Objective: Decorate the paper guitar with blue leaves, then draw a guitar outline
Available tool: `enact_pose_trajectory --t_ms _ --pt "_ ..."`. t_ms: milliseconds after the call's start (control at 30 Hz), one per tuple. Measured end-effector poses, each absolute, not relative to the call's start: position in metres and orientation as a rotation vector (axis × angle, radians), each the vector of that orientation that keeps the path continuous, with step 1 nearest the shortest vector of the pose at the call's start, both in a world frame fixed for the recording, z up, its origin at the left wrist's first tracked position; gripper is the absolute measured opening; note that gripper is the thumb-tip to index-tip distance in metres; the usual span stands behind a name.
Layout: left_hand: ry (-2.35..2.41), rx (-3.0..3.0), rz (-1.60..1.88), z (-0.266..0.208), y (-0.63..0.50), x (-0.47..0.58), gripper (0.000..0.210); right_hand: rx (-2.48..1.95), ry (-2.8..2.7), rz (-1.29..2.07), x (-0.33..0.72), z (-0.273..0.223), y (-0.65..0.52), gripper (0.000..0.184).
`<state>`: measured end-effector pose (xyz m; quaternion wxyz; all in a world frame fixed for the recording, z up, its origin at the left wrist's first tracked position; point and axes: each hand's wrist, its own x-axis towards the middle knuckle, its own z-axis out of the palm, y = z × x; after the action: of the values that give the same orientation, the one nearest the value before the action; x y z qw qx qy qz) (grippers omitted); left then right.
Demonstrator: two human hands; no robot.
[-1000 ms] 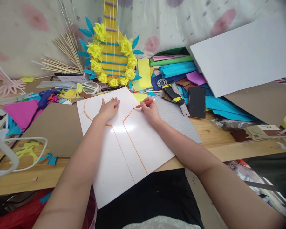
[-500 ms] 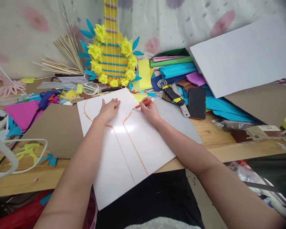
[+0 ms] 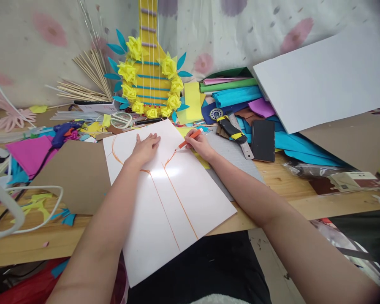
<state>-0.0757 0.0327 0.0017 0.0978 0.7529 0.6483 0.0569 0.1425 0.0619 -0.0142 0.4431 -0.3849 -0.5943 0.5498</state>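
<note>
A large white board (image 3: 152,253) lies across the table edge and overhangs it toward me. Orange lines are drawn on it: two long straight ones and curved strokes at their far ends. My left hand (image 3: 145,148) rests flat on the board, fingers spread. My right hand (image 3: 199,143) grips an orange colored pencil (image 3: 190,138), its tip at the end of the right curved line. Beneath the board's right side lies a grey cutting mat (image 3: 231,152).
Behind the board stands a yellow paper guitar (image 3: 152,80) with paper flowers. A utility knife (image 3: 231,128), a steel ruler (image 3: 245,145) and a phone (image 3: 263,140) lie right. Scissors (image 3: 121,120), a glue gun (image 3: 66,128) and brown cardboard (image 3: 76,177) are left. Another white board (image 3: 326,80) leans back right.
The pencil tip has shifted slightly left and down along the right curved line, and my right hand has moved a little with it. My left hand stays on the board.
</note>
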Motion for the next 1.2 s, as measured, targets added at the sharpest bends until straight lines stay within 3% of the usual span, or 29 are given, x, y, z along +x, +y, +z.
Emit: enact_pose_trajectory --t_ms 333,533,867,1200 --pt "1.925 2.237 0.155 0.002 0.033 -0.076 0.047 -0.906 -1.594 1.321 0.143 -0.019 0.057 0.020" --pt "1.924 2.239 0.140 0.004 0.033 -0.075 0.048 -1.015 -1.479 1.137 0.148 -0.021 0.071 0.023" --pt "1.904 2.242 0.153 0.004 0.033 -0.075 0.048 -0.965 -1.533 1.314 0.148 -0.017 0.063 0.027" --pt "1.894 2.237 0.184 0.002 0.033 -0.074 0.048 -0.947 -1.358 1.209 0.149 -0.026 0.077 0.033"
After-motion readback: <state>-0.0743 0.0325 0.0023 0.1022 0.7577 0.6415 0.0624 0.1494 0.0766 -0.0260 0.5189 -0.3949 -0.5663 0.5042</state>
